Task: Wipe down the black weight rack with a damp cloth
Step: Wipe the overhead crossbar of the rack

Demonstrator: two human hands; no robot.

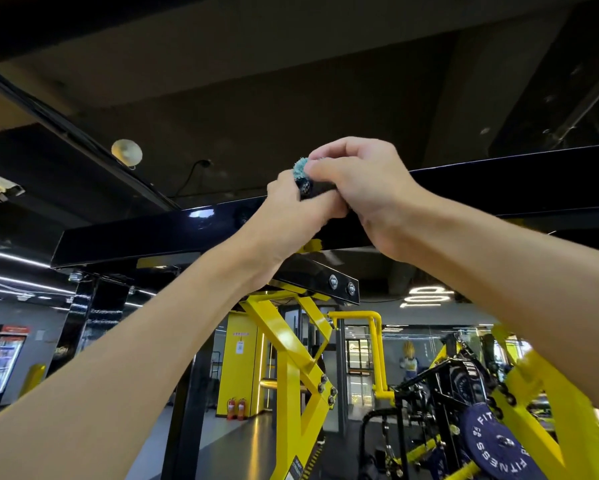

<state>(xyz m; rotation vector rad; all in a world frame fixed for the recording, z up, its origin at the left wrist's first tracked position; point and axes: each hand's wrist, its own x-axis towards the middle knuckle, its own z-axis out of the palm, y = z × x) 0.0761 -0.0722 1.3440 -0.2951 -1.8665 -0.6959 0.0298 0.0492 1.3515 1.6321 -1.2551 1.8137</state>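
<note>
Weight rack beam [135, 237], cloth [300, 169] at top edge, right hand [357, 188] pinching

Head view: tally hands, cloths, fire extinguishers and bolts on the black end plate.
Bare hands, left hand and right hand: 2
Teal fluffy microfibre cloth: 1
Red fire extinguishers: 2
Silver hex bolts on black end plate: 2
Total: 7

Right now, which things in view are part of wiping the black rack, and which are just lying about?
For the job: teal cloth, pinched by the right hand; left hand beside it; black rack beam, where both hands are.
Just about: yellow frame; weight plate; fire extinguishers; drinks fridge; security camera.
</note>
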